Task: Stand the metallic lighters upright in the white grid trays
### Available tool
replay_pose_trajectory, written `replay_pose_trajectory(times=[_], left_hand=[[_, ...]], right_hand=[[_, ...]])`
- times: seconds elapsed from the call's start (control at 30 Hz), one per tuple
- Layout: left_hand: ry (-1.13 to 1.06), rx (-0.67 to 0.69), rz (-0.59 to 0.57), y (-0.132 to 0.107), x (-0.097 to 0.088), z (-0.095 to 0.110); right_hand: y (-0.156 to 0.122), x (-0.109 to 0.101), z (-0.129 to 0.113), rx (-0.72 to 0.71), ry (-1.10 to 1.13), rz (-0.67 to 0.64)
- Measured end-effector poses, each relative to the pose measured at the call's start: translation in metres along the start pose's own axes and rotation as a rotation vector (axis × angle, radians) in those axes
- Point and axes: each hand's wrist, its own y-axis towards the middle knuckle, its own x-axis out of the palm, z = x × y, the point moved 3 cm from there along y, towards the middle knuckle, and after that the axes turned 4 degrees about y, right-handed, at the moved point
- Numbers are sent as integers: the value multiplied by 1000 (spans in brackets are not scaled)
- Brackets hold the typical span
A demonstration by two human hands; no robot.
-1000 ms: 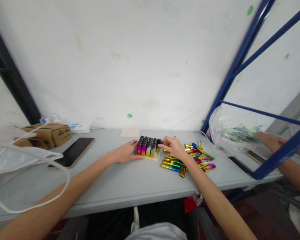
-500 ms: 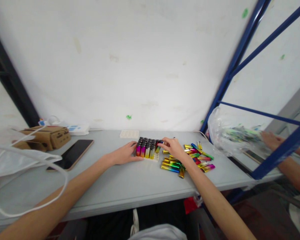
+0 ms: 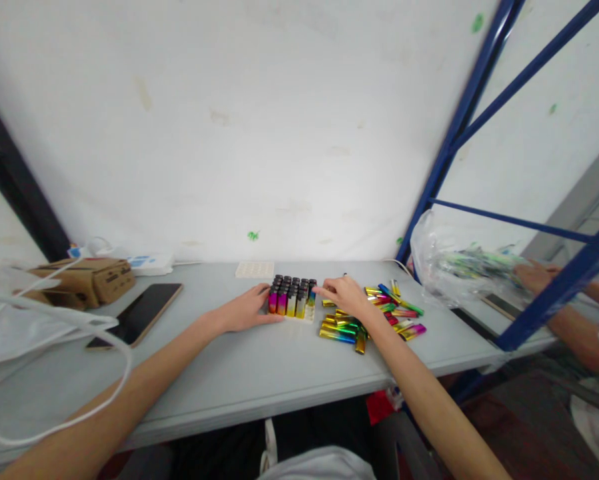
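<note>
Several shiny lighters (image 3: 290,303) with black tops and pink, yellow and silver bodies stand upright in rows in a white slotted tray (image 3: 306,319). My left hand (image 3: 246,310) steadies the tray's left end, thumb along the front edge and fingers behind. At the right end, my right hand (image 3: 342,293) has its thumb and fingertips pinched at the top of a blue-and-yellow lighter (image 3: 312,299) standing in the tray. Beside that hand lies a loose pile of metallic lighters (image 3: 339,331) in gold, green, blue, red and pink.
Another white slotted tray (image 3: 255,269) lies by the wall. To the left are a phone (image 3: 139,313), a cardboard box (image 3: 86,280) and a white cable (image 3: 124,373). A clear plastic bag (image 3: 429,267) stands by the blue frame (image 3: 444,160); another person's hands (image 3: 532,277) are beyond it.
The lighter at my right fingertips was tilted and now stands upright in the tray's right end. My left hand keeps its place on the tray. The view has shifted slightly.
</note>
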Motion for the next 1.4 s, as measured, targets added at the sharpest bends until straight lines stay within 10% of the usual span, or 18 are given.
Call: replay_pose_trajectory(times=[0.2,0.37,0.57,0.8,1.4], left_hand=[[-13,0,11,0,1,-2],[7,6,25,0,1,-2],[3,-1,27,-1,0,1],[3,-7,12,-1,-2,1],[3,-4,23,-2,0,0]], right_hand=[[-22,-48,73,479,-372,387],[-45,-50,120,873,-373,45],[-25,-45,114,607,-200,122],[-5,-36,67,116,584,380],[0,-7,40,286,820,220]])
